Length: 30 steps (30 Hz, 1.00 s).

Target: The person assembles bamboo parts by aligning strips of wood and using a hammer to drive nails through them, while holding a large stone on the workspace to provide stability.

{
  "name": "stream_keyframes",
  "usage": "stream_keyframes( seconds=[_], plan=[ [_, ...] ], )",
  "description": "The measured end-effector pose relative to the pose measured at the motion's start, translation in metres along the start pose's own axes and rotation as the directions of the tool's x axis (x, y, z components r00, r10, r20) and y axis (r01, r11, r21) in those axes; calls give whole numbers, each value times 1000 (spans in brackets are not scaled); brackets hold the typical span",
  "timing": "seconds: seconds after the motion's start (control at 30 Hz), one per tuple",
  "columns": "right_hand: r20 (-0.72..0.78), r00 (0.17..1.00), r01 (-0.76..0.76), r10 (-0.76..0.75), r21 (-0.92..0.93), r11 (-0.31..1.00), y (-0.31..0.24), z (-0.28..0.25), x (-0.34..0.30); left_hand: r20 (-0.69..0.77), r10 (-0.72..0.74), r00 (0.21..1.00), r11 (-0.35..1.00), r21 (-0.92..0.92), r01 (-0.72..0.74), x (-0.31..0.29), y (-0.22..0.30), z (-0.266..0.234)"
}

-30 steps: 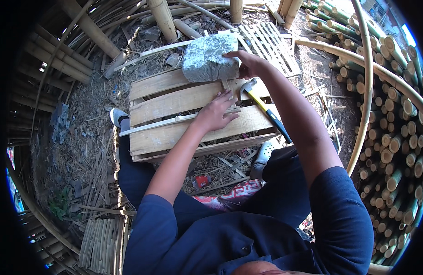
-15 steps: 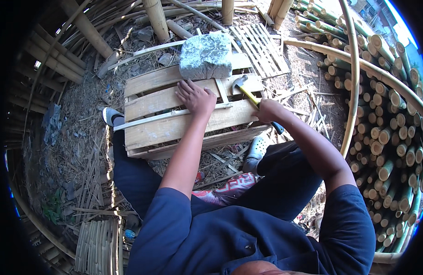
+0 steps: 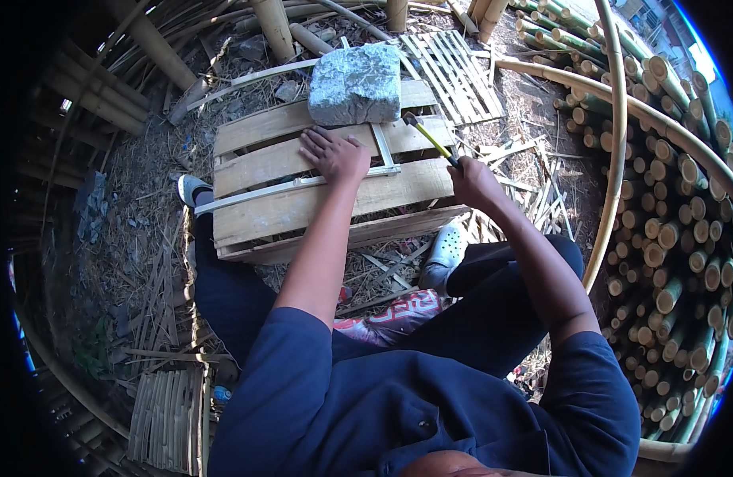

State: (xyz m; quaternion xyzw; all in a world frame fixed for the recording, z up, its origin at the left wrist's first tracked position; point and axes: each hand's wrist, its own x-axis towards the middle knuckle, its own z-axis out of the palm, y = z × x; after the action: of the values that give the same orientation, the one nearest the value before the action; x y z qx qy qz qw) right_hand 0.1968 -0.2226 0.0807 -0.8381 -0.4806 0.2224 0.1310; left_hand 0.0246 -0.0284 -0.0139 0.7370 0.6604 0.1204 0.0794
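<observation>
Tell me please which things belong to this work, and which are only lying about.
Probably in the work:
hammer, in the right hand
wooden crate, under the left hand
grey block and wood strips, on the crate

Probably lying about:
bamboo pile, at right
slatted panel, beyond the crate
bundle of sticks, lower left
</observation>
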Motion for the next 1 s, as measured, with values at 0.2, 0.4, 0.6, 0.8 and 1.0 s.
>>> stream_keyframes(
  seconds=[0.2,0.4,0.6,0.8,1.0],
  plan=[
    [34,999,11,-14,75,997,-10,-25,-28,71,-9,997,995,102,2,-2,3,-3],
    [-38,975,208,-217,-163,964,6,-9,-45,101,-26,995,995,97,16,0,2,-5],
    [-309,902,275,-302,-127,953,32,18,-58,144,-45,989,987,156,22,0,5,-8],
    [-257,931,216,-260,-186,958,32,32,-61,148,-44,988,988,150,22,-3,8,-13],
    [-315,927,161,-206,-164,973,9,25,-72,137,-36,990,991,130,18,-1,4,-10]
  ],
)
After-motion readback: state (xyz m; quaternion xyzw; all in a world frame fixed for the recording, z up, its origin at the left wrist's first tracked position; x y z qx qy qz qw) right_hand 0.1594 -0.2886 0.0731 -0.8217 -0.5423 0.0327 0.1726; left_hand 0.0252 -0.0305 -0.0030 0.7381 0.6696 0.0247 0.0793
